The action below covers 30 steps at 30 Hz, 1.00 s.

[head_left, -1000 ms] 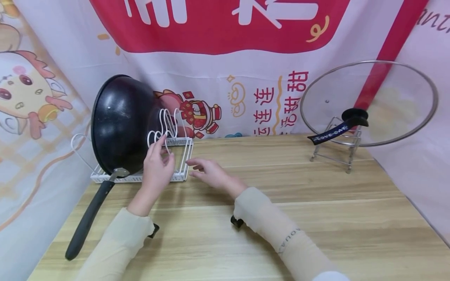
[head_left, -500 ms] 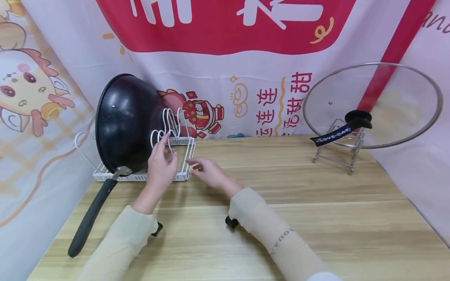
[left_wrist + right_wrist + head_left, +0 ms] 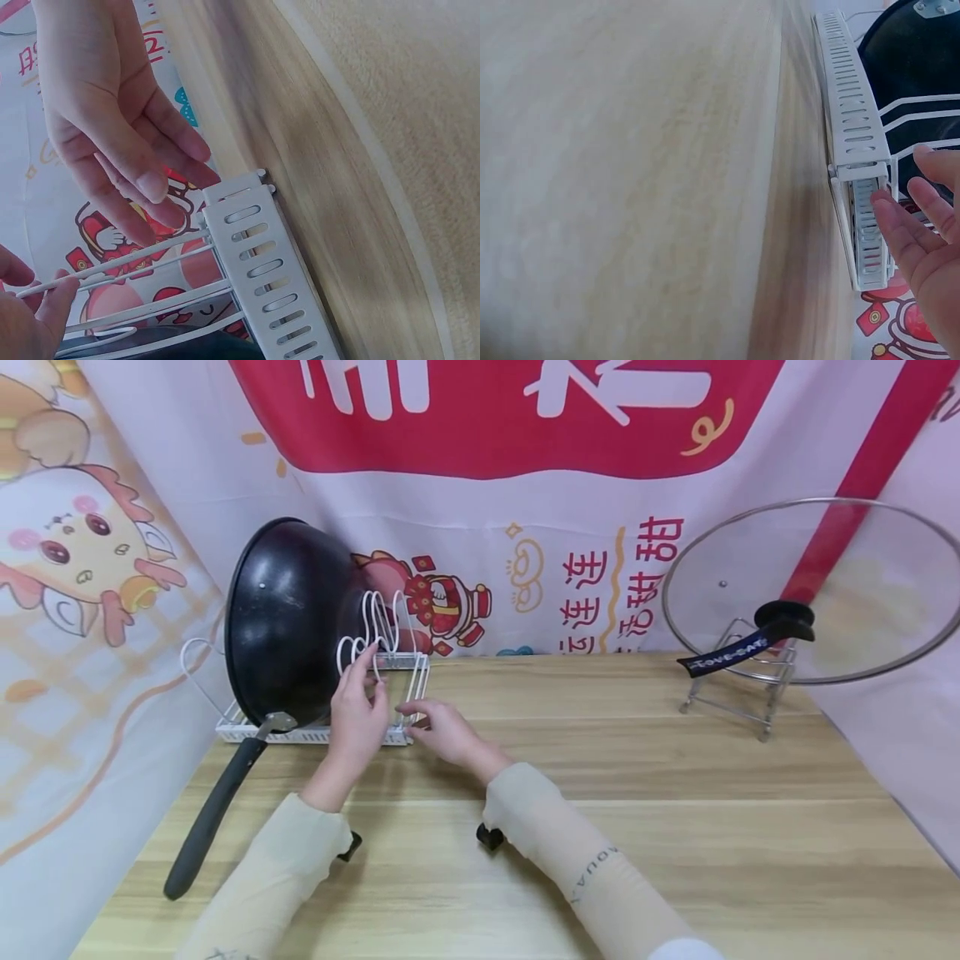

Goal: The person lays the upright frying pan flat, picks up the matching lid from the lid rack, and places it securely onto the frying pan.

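A white wire pot rack (image 3: 285, 737) with looped dividers stands at the back left of the table. My left hand (image 3: 356, 714) is at a front wire divider; in the left wrist view its thumb and fingers (image 3: 56, 300) pinch that wire. By the rack's right end, my right hand (image 3: 453, 739) has loosely bent fingers and holds nothing. Its fingertips come right up to the slotted end bar (image 3: 866, 232) in the right wrist view. A black wok (image 3: 288, 618) leans on its side in the rack, its dark handle (image 3: 213, 818) slanting toward the front left.
At the right, a large glass lid (image 3: 723, 535) with a black knob (image 3: 783, 617) stands tilted in a small metal wire stand (image 3: 731, 707). A printed cloth (image 3: 487, 497) hangs behind the wooden table (image 3: 637, 768), with more cloth at both sides.
The head view has turned slightly left, so everything appears farther right. Both hands keep nearly the same places at the rack; the right fingers overlap its end slightly more.
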### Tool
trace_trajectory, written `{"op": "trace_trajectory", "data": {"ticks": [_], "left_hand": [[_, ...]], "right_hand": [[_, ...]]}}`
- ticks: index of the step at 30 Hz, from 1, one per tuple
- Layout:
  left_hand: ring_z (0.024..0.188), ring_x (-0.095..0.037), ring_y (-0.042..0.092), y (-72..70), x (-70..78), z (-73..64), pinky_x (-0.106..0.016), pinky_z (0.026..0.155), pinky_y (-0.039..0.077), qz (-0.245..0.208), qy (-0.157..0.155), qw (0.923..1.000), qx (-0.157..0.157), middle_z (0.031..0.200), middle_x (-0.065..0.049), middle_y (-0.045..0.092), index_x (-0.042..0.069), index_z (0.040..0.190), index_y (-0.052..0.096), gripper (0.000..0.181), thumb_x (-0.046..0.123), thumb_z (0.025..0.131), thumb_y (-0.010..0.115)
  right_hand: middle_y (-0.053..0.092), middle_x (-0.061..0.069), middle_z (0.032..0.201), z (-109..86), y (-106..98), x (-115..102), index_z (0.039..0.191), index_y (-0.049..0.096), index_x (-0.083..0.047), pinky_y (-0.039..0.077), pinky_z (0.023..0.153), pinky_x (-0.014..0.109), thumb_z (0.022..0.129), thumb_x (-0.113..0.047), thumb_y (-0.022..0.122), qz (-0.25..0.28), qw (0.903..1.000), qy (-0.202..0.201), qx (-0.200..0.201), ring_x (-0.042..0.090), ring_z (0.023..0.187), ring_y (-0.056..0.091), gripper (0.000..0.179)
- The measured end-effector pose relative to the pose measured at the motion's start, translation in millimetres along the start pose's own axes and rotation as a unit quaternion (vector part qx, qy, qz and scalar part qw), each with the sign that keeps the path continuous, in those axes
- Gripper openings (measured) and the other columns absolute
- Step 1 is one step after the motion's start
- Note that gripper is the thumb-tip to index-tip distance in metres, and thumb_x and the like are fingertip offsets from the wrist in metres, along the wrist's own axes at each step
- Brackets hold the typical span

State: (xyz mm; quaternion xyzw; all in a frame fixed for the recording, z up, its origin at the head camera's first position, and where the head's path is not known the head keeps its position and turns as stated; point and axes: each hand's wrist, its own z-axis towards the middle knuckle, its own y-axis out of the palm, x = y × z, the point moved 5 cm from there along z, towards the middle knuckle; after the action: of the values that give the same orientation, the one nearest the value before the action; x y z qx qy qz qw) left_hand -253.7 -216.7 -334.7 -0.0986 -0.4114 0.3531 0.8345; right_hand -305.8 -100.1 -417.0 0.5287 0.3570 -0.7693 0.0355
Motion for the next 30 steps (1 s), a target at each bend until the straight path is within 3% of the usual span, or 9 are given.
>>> {"op": "trace_trajectory", "data": {"ticks": [5, 13, 19, 25, 30], "left_hand": [[0.097, -0.038, 0.067, 1.3, -1.2, 1.6, -0.047, 0.081, 0.059, -0.005, 0.003, 1.0000, 0.008, 0.122, -0.026, 0.062, 0.000, 0.147, 0.051, 0.052, -0.011, 0.096, 0.058], [0.097, -0.038, 0.070, 2.5, -3.2, 0.2, -0.048, 0.086, 0.056, -0.019, -0.005, 0.9998, 0.008, 0.122, -0.023, 0.064, 0.000, 0.147, 0.050, 0.052, -0.015, 0.097, 0.048], [0.096, -0.039, 0.069, 3.7, -1.8, -0.3, -0.050, 0.087, 0.056, 0.000, 0.000, 0.9999, 0.012, 0.120, -0.022, 0.067, 0.001, 0.147, 0.048, 0.054, -0.013, 0.096, 0.055], [0.094, -0.038, 0.071, 4.1, -4.2, 1.3, -0.049, 0.084, 0.056, -0.005, -0.021, 0.9996, 0.020, 0.117, -0.020, 0.070, 0.001, 0.146, 0.048, 0.051, -0.013, 0.097, 0.053], [0.094, -0.036, 0.071, 5.9, -6.8, 2.3, -0.047, 0.083, 0.057, -0.007, -0.036, 0.9992, 0.014, 0.117, -0.019, 0.070, 0.002, 0.147, 0.049, 0.050, -0.012, 0.099, 0.052]], "right_hand": [[0.060, 0.016, 0.140, 4.1, 3, 2, 0.137, 0.062, -0.001, 0.054, 0.088, 0.020, 0.097, 0.002, 0.067, -0.017, 0.9998, -0.009, 0.006, 0.027, 0.109, 0.069, 0.040], [0.064, 0.014, 0.133, 8.8, 9, 4, 0.134, 0.065, -0.002, 0.054, 0.088, 0.020, 0.097, -0.001, 0.067, -0.046, 0.9988, -0.017, -0.002, 0.023, 0.107, 0.069, 0.037], [0.067, 0.014, 0.124, 12.1, 9, 4, 0.126, 0.069, 0.000, 0.053, 0.088, 0.020, 0.095, 0.000, 0.069, -0.089, 0.9951, -0.043, -0.004, 0.023, 0.104, 0.068, 0.030], [0.066, 0.012, 0.123, 16.6, 9, 5, 0.123, 0.071, -0.001, 0.053, 0.089, 0.021, 0.094, 0.002, 0.070, -0.117, 0.9917, -0.051, -0.014, 0.022, 0.103, 0.067, 0.029], [0.065, 0.013, 0.126, 18.2, 9, 6, 0.124, 0.070, -0.001, 0.054, 0.089, 0.022, 0.093, 0.005, 0.070, -0.106, 0.9937, -0.034, -0.016, 0.025, 0.105, 0.068, 0.031]]}}
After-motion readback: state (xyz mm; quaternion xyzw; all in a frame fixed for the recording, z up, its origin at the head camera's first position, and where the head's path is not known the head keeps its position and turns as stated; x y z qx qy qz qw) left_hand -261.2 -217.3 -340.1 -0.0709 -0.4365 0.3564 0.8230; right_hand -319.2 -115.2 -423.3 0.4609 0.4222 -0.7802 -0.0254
